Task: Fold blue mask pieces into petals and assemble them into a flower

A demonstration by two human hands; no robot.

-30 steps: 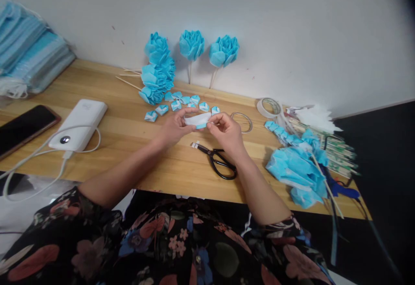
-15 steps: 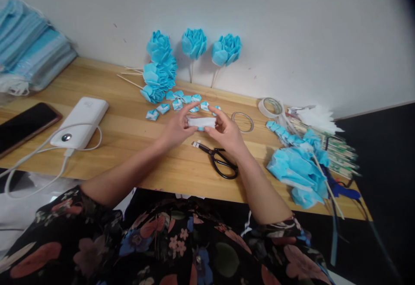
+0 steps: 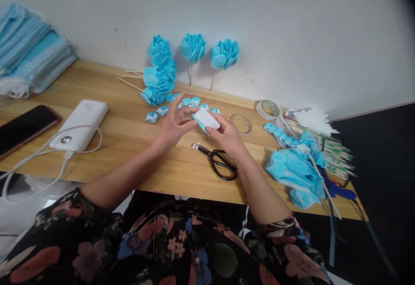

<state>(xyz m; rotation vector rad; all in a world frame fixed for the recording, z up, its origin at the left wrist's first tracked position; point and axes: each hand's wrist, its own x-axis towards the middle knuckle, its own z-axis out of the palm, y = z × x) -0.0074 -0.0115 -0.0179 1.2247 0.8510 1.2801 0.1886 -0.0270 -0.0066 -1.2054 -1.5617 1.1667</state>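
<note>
My right hand (image 3: 228, 136) is closed on a small folded piece of blue-and-white sheet (image 3: 207, 118), white face up, with a blue strip along its lower left side. At the piece's left end, my left hand (image 3: 173, 123) has its thumb and fingers at the edge, the index finger raised. Behind the hands lie several small folded blue-and-white pieces (image 3: 151, 117). Black-handled scissors (image 3: 220, 164) rest on the table just below, their blade tips wrapped in white.
Blue flowers on sticks (image 3: 158, 80) lie at the back, and two more blue flowers (image 3: 193, 48) lean on the wall. Tape rolls (image 3: 268, 109), crumpled blue sheets (image 3: 295, 170) and packets are on the right. A power bank (image 3: 81, 123), phone (image 3: 29, 127) and face masks (image 3: 35, 52) occupy the left.
The folded piece has turned from level to slanting down to the right. My left fingers have shifted left to its end, while the right hand keeps its hold.
</note>
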